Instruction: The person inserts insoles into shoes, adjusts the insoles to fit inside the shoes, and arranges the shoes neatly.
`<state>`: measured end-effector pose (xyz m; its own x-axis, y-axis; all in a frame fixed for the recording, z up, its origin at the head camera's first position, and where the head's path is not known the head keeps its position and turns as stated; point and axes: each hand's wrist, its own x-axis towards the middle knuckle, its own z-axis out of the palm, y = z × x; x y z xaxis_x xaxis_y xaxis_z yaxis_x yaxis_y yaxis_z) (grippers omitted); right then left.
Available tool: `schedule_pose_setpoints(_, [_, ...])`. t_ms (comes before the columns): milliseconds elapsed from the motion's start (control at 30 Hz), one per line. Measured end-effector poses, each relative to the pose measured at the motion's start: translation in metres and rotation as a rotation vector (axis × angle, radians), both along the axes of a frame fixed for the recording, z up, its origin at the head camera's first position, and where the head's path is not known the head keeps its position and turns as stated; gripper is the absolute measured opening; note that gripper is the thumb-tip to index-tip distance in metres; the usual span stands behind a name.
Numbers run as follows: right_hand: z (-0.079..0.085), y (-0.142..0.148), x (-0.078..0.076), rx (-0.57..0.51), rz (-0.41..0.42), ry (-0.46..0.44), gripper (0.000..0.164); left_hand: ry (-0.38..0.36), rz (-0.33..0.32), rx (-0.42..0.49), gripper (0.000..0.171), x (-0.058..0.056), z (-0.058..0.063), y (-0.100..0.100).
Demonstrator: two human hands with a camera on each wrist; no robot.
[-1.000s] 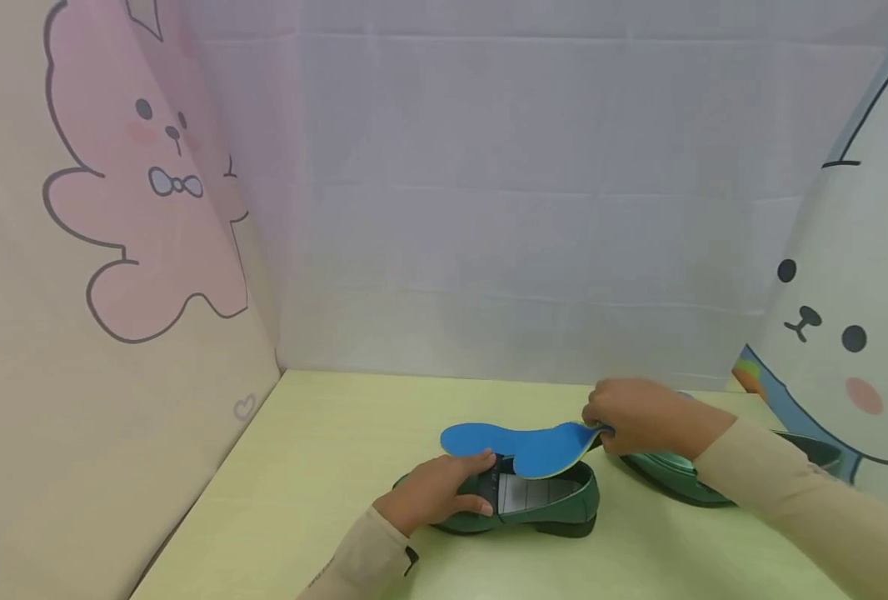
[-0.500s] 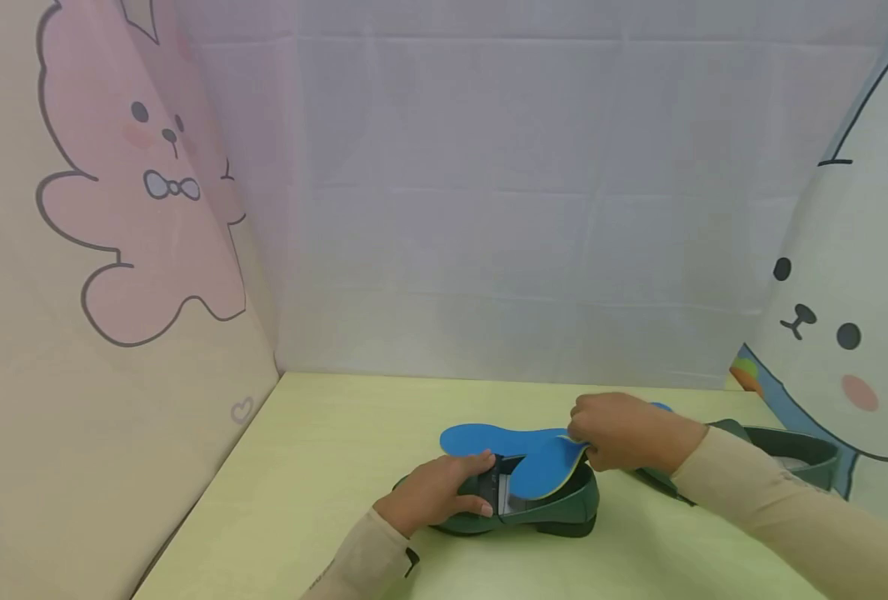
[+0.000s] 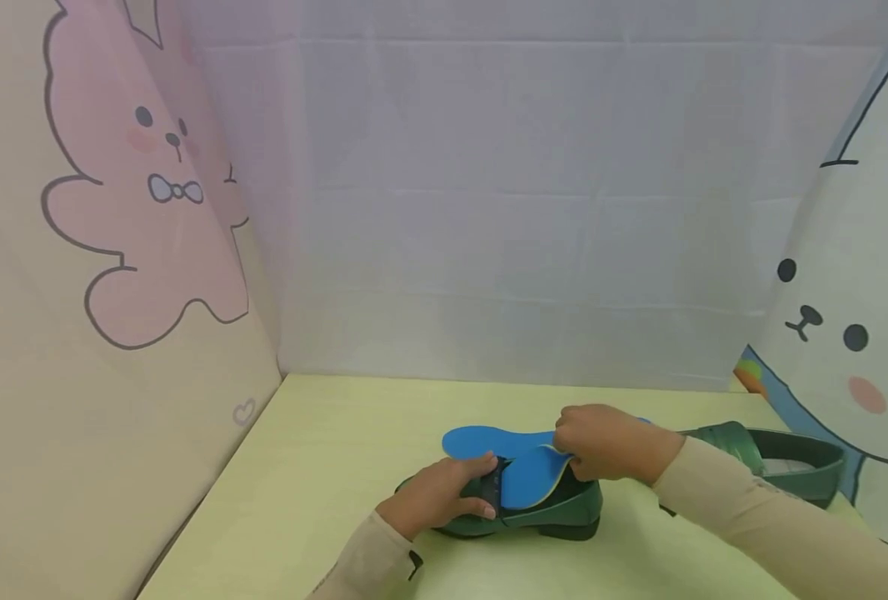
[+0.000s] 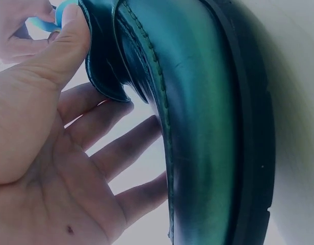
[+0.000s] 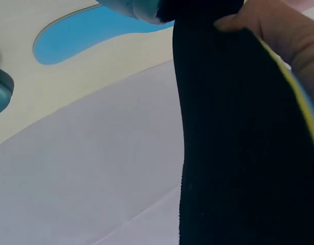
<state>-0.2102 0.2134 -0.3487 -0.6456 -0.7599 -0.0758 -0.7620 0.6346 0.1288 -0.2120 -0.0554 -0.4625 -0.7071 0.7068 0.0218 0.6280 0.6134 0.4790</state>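
Observation:
A green loafer (image 3: pixel 564 510) lies sole down, toe to the left. My left hand (image 3: pixel 438 493) grips its front part, thumb and fingers around the dark strap at the opening. In the left wrist view, the thumb rests at the edge of the opening and the fingers touch the shoe's side (image 4: pixel 208 122). My right hand (image 3: pixel 612 442) pinches a blue insole (image 3: pixel 528 482), which is bent, with its front end inside the loafer. Its dark underside (image 5: pixel 238 127) and yellow edge fill much of the right wrist view. How far it reaches inside is hidden.
A second blue insole (image 3: pixel 477 440) lies flat behind the loafer, partly covered by the hands. A second green loafer (image 3: pixel 804 479) stands at the right, partly behind the right sleeve. The pale yellow table (image 3: pixel 324 450) meets a fabric backdrop (image 3: pixel 519 208) at its far edge.
My right hand has moved left and down, and the insole's front end has gone from above the opening into the loafer. The left hand keeps its grip in place.

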Motion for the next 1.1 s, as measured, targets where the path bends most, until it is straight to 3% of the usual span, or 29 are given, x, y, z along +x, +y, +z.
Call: schedule_pose_setpoints(1100, [-0.023,-0.033,-0.005,-0.022,0.089,-0.034,0.023,-0.021,-0.019,0.023,0.076,-0.002,0.001,0.0])
